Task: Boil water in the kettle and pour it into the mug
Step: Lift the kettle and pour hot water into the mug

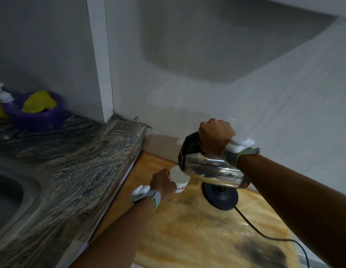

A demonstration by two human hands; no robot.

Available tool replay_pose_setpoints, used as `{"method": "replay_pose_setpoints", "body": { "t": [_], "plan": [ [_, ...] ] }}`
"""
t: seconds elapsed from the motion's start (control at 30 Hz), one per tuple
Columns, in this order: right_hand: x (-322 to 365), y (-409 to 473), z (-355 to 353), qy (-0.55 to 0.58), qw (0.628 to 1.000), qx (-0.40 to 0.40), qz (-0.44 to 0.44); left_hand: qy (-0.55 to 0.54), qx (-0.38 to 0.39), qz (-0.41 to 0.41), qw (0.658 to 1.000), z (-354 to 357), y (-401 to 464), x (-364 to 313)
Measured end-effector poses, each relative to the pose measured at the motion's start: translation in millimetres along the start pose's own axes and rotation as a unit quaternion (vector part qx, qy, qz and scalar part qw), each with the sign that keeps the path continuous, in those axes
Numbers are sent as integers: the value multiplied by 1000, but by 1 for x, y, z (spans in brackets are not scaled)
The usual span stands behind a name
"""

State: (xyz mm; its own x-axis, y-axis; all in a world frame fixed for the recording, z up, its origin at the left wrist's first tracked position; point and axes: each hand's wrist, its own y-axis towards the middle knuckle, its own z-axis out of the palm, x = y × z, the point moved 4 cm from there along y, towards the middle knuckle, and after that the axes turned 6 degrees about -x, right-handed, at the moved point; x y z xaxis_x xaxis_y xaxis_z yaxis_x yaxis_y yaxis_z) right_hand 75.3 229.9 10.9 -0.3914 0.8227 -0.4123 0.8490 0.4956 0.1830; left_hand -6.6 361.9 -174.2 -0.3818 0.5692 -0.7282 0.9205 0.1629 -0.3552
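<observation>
A shiny steel kettle (210, 169) with a black lid and handle is tilted steeply to the left, its spout right over a white mug (180, 179). My right hand (215, 135) grips the kettle's handle from above. My left hand (162, 182) holds the mug by its left side on a low wooden surface (197, 235). The mug has a red mark on its wall. The kettle's round black base (219, 196) sits on the wood just right of the mug, partly hidden under the kettle. Any water stream is hidden.
The base's black cord (265, 235) trails right toward the front. A raised marbled counter (71, 163) with a steel sink (7, 192) lies left. A purple bowl (36, 115) with a yellow cloth and a pump bottle (3, 93) stand far left. Tiled wall behind.
</observation>
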Motion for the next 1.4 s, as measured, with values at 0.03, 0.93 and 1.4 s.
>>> {"method": "replay_pose_setpoints", "body": {
  "t": [0.03,0.93,1.4],
  "plan": [
    [0,0,-1,-1,1000,-1,-1,1,1,0,1000,0,0,0],
    [10,6,-11,-1,1000,-4,-28,17,11,-3,1000,-2,4,-2],
    [12,5,-9,9,1000,-3,-28,26,7,3,1000,-3,1,-4]
  ]
}}
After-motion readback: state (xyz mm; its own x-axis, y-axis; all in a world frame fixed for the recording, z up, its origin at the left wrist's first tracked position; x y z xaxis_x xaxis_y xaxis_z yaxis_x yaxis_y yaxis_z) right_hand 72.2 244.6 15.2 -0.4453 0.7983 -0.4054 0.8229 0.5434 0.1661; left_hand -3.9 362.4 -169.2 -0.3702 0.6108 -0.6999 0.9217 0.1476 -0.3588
